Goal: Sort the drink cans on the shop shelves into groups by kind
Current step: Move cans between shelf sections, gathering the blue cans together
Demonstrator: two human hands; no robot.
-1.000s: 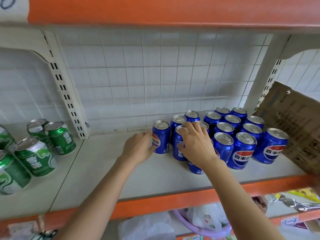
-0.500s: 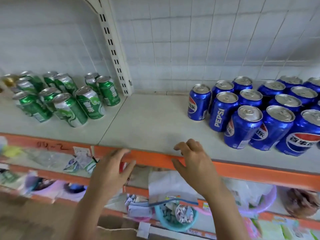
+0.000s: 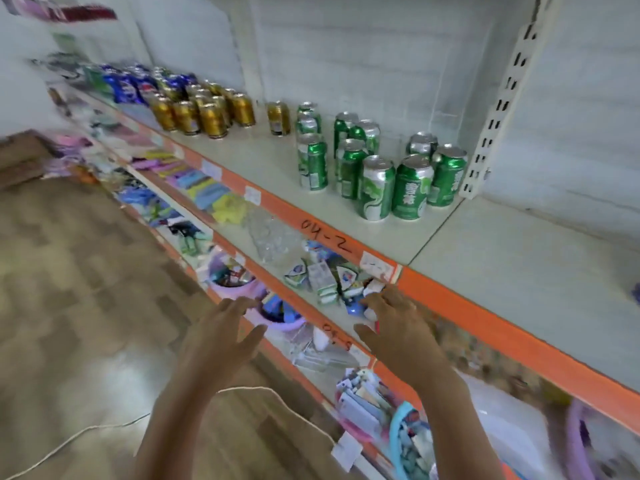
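Observation:
Several green cans [image 3: 377,169] stand grouped on the white shelf [image 3: 491,258] near a slotted upright. Left of them stands a single gold can [image 3: 278,118], then a cluster of gold cans [image 3: 202,110]. Blue cans [image 3: 128,84], mixed with a few others, blur at the far left end. My left hand [image 3: 221,341] and my right hand [image 3: 394,332] hover empty, fingers spread, below the orange shelf edge [image 3: 502,330], well in front of the cans and touching none.
Lower shelves hold small packets, a purple basket [image 3: 239,285] and a blue basket [image 3: 405,441]. A white slotted upright [image 3: 498,109] divides the shelf bays. Wooden floor [image 3: 69,289] lies to the left with a white cord on it.
The view swung left, away from the blue cans toward the green and gold ones. Both hands have come off the blue cans, dropped below the shelf edge and hold nothing.

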